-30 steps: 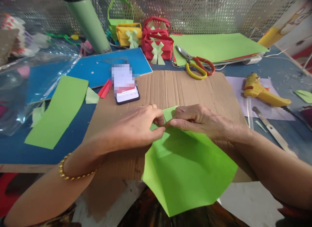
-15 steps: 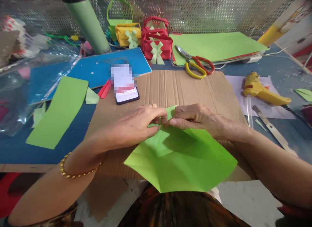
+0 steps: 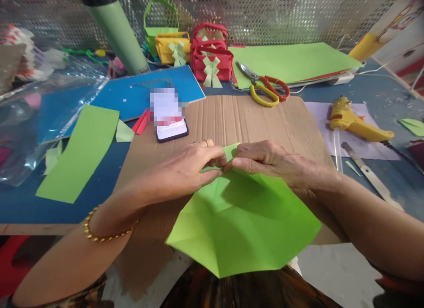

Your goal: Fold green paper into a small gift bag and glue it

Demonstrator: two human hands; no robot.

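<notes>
A creased sheet of green paper (image 3: pixel 251 228) spreads from under both hands toward my body, its near corner over the cardboard's front edge. My left hand (image 3: pixel 198 167) is closed on the sheet's far part, thumb and fingers pinching it. Close beside it, my right hand (image 3: pixel 265 160) grips the same part, thumb on top and fingers curled. The two sets of fingertips almost meet, and a small green flap shows between and behind them. What the fingertips cover is hidden. Beneath lies a flat piece of brown cardboard (image 3: pixel 225 118).
Beyond the hands are a phone (image 3: pixel 170 116), scissors (image 3: pixel 265 85), red paper bags (image 3: pixel 212 61), a yellow one (image 3: pixel 172 47) and stacked green sheets (image 3: pixel 294 58). A yellow glue gun (image 3: pixel 357 120) and a blade (image 3: pixel 371 178) lie right. A green strip (image 3: pixel 81 153) lies left; a bottle (image 3: pixel 117 34) stands behind.
The near edge of the green sheet has dropped slightly toward my body. Both hands keep their grip in nearly the same place, the left thumb shifted slightly right.
</notes>
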